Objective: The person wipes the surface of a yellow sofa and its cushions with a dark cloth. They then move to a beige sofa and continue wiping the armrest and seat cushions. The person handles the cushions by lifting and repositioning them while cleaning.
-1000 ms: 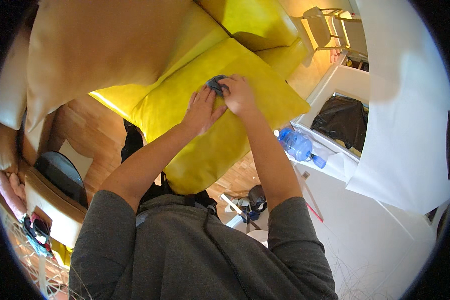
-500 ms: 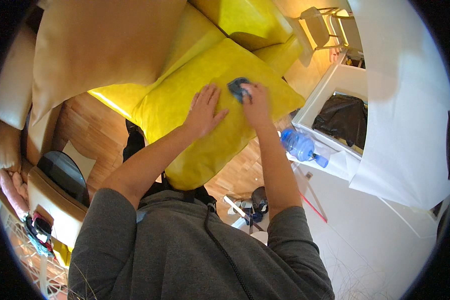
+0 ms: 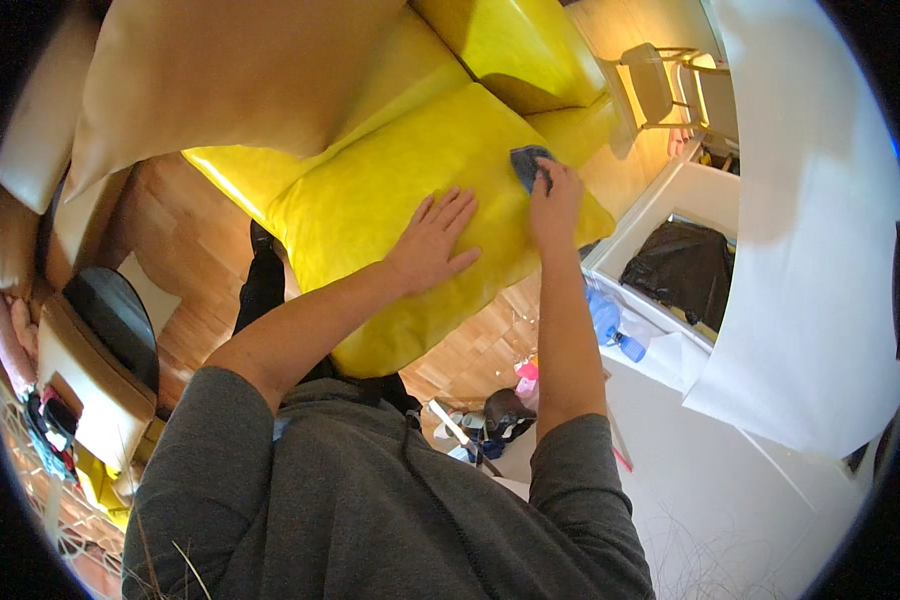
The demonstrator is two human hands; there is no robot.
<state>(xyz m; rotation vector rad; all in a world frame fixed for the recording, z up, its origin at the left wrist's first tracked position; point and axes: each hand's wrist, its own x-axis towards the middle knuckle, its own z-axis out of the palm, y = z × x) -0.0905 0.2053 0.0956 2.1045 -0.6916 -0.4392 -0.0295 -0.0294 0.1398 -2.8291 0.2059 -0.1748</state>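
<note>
A large yellow cushion [image 3: 360, 240] lies in front of me, against a yellow sofa [image 3: 505, 45]. My left hand [image 3: 433, 243] rests flat on the middle of the cushion, its fingers spread. Nearer the cushion's right corner, my right hand [image 3: 555, 203] grips a dark blue-grey cloth [image 3: 530, 167] that touches the cushion's surface. Part of the cloth is hidden under the fingers.
A tan cushion [image 3: 220, 70] leans in at the upper left. On the right stand a white drawer box [image 3: 660, 190] with a black plastic bag [image 3: 682, 265], and a blue water bottle [image 3: 610, 325]. A wooden chair [image 3: 652, 85] is at the far right.
My right hand has carried the cloth rightward across the cushion, toward its right corner. My left hand has shifted a little to the right and stays flat.
</note>
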